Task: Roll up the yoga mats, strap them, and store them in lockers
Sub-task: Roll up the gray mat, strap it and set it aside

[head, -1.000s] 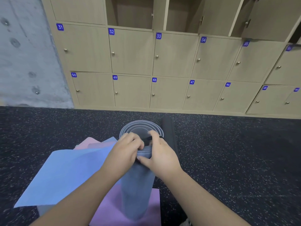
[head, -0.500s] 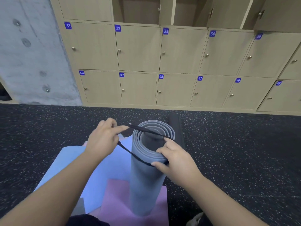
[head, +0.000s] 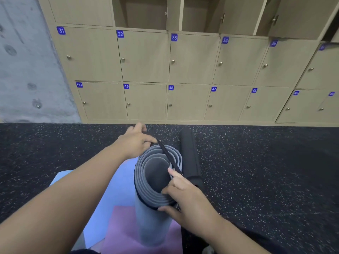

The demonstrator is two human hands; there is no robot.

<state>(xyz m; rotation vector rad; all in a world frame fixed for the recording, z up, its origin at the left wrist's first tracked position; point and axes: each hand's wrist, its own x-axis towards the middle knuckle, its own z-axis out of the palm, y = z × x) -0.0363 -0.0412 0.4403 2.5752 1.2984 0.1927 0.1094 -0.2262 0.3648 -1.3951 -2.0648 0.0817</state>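
Observation:
A rolled grey yoga mat stands upright on end in front of me, its spiral top facing the camera. A thin black strap runs across the roll's top opening and loops round its upper rim. My left hand pinches the strap's far end just beyond the roll. My right hand grips the near right rim of the roll, fingers on the strap there. A black rolled mat lies on the floor just right of the grey one.
Flat mats lie under the roll: a light blue one and a pink one. Numbered wooden lockers line the wall ahead, with open compartments in the top row. Dark speckled floor spreads to the right.
My left hand has pulled the strap away from me over the roll's top, stretching it taut. My right hand has shifted on the rim. The view has tilted closer over the roll.

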